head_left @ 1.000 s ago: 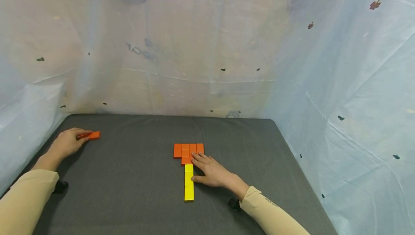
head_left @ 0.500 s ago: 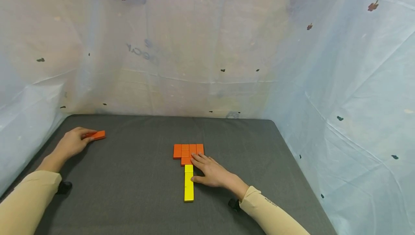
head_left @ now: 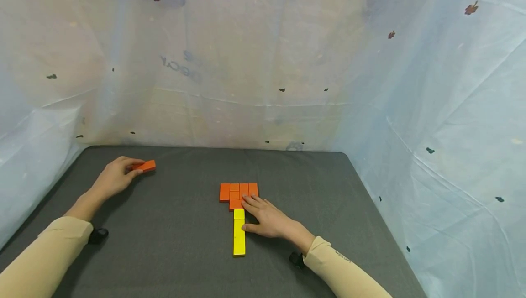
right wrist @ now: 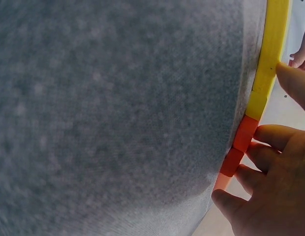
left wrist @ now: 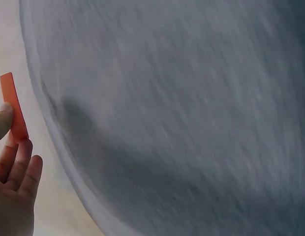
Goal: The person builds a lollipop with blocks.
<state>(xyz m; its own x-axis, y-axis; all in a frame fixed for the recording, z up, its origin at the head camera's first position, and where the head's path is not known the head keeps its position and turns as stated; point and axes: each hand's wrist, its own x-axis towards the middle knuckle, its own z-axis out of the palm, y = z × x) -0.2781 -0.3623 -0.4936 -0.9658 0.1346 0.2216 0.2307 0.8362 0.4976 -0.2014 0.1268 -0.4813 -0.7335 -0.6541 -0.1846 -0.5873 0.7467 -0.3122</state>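
My left hand point(head_left: 114, 179) pinches an orange block point(head_left: 149, 166) between thumb and fingers, over the far left of the table. In the left wrist view the same block point(left wrist: 14, 105) stands out past the thumb. My right hand point(head_left: 269, 219) lies with fingers spread and fairly straight, its fingertips on a cluster of flat orange blocks point(head_left: 224, 191) set edge to edge. Its thumb touches the side of a long yellow block point(head_left: 239, 238). A short yellow block point(head_left: 239, 214) sits between that one and the orange cluster. My right fingers hide part of the cluster.
The blocks lie on a dark grey cloth-covered table point(head_left: 176, 243) with rounded far corners. Pale plastic sheeting point(head_left: 230, 60) hangs behind it and along both sides.
My left hand has moved to the right with the orange block, towards the table's middle. The right hand, the orange cluster and the yellow blocks have stayed in place.
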